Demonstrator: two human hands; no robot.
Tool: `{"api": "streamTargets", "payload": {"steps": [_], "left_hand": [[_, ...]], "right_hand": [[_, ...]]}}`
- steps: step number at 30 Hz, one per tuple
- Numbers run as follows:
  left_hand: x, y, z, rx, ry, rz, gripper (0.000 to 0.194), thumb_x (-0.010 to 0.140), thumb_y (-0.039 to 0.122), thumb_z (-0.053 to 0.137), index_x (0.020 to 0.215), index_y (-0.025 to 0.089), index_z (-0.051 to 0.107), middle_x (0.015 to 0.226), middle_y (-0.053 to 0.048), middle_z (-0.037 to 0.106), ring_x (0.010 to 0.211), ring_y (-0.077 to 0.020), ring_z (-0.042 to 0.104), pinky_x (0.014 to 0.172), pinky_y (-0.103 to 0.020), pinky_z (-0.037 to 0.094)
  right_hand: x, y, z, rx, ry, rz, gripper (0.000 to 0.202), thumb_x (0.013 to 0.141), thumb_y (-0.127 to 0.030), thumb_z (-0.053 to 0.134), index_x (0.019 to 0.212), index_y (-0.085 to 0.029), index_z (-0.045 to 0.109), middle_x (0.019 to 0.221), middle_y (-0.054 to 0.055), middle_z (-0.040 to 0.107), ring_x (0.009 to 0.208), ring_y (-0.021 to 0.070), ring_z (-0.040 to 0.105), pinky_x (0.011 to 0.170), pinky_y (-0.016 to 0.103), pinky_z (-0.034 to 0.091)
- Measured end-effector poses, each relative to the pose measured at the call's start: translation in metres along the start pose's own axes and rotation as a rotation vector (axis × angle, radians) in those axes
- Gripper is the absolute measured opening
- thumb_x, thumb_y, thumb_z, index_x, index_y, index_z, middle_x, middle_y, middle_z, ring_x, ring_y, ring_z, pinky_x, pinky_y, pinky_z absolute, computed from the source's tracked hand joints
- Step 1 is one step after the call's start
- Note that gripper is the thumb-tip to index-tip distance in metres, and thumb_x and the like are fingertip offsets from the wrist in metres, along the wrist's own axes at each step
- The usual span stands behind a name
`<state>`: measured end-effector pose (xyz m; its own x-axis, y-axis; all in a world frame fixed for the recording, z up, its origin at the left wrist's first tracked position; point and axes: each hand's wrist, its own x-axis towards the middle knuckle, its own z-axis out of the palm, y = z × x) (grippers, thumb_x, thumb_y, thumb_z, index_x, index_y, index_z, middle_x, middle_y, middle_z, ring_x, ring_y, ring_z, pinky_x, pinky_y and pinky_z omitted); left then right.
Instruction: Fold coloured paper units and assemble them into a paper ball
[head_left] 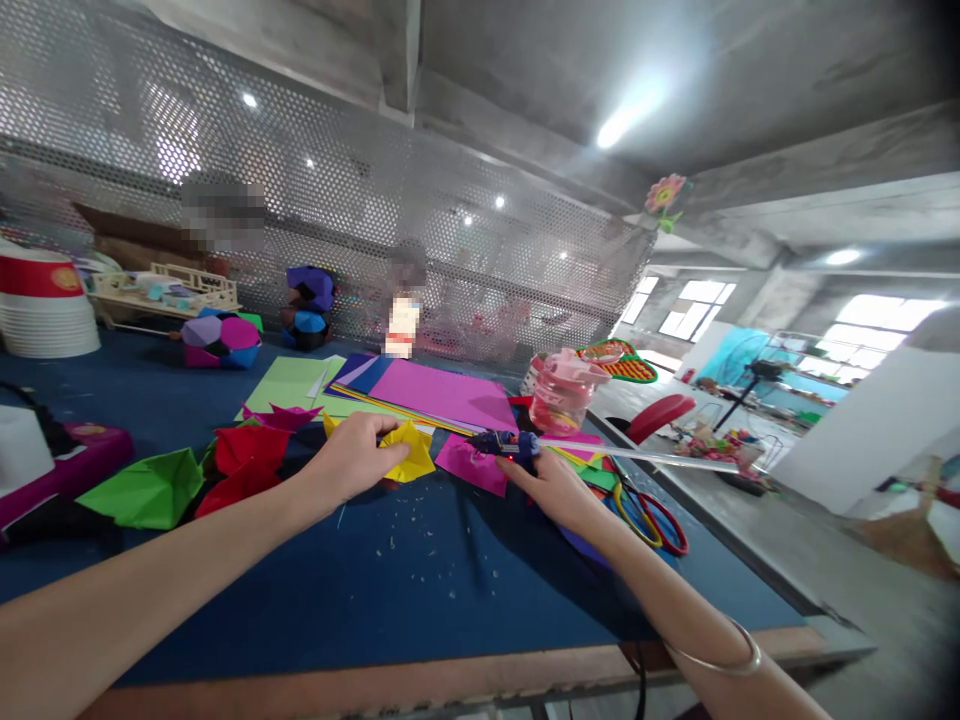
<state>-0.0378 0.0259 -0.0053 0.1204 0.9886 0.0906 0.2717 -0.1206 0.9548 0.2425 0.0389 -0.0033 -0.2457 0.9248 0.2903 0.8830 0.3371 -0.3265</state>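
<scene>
I see left hand (352,455) pinching folded yellow paper (412,458) mid-table, right hand (559,490) wrapped round glue gun (517,443) just right. Green piece (154,488) and red pieces (251,450) at left look folded; far sheets (454,392) lie flat. I'd call it partway. Blue tabletop (322,620), scraps near; perforated screen (337,190) far, windows (697,308) far right.

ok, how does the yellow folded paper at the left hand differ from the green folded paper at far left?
Hold: the left hand grips the yellow folded paper; the green folded paper rests on the blue tabletop, untouched.
Look: the green one shows larger in frame; the yellow one is partly covered.
Shared: both are paper creased into angular shapes.
</scene>
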Motion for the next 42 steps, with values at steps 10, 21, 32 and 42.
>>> {"api": "streamTargets", "payload": {"steps": [10, 21, 32, 42], "left_hand": [[-0.001, 0.002, 0.003, -0.012, -0.027, -0.02, 0.032, 0.07, 0.029, 0.062, 0.095, 0.013, 0.071, 0.086, -0.007, 0.074, 0.076, -0.0235, 0.07, 0.052, -0.027, 0.056], [-0.006, 0.007, 0.005, -0.214, -0.183, 0.032, 0.027, 0.06, 0.031, 0.07, 0.08, 0.013, 0.069, 0.068, -0.001, 0.069, 0.062, -0.0167, 0.064, 0.056, -0.025, 0.05], [-0.007, 0.012, 0.005, -0.133, -0.187, 0.097, 0.014, 0.062, 0.024, 0.066, 0.072, 0.015, 0.069, 0.069, -0.002, 0.07, 0.066, -0.0162, 0.064, 0.064, -0.025, 0.047], [-0.011, 0.007, 0.007, 0.017, -0.197, 0.126, 0.014, 0.064, 0.028, 0.063, 0.069, 0.016, 0.067, 0.067, -0.002, 0.067, 0.064, -0.0168, 0.06, 0.058, -0.025, 0.044]], "right_hand": [[-0.062, -0.007, -0.025, -0.312, 0.212, -0.128, 0.029, 0.092, -0.047, 0.057, 0.092, -0.02, 0.068, 0.089, 0.01, 0.069, 0.082, 0.0261, 0.067, 0.071, 0.035, 0.047], [-0.01, -0.085, -0.009, 0.294, -0.03, -0.22, 0.025, 0.097, -0.034, 0.051, 0.082, -0.019, 0.065, 0.073, 0.0, 0.065, 0.067, 0.0144, 0.057, 0.064, 0.027, 0.041], [0.011, -0.076, 0.024, 1.313, -0.433, 0.125, 0.041, 0.063, -0.045, 0.089, 0.081, -0.016, 0.066, 0.076, -0.001, 0.063, 0.069, 0.011, 0.061, 0.069, 0.024, 0.052], [0.007, -0.078, 0.017, 1.072, -0.352, 0.017, 0.041, 0.064, -0.049, 0.086, 0.077, -0.013, 0.07, 0.072, 0.002, 0.067, 0.064, 0.0118, 0.062, 0.065, 0.024, 0.05]]}}
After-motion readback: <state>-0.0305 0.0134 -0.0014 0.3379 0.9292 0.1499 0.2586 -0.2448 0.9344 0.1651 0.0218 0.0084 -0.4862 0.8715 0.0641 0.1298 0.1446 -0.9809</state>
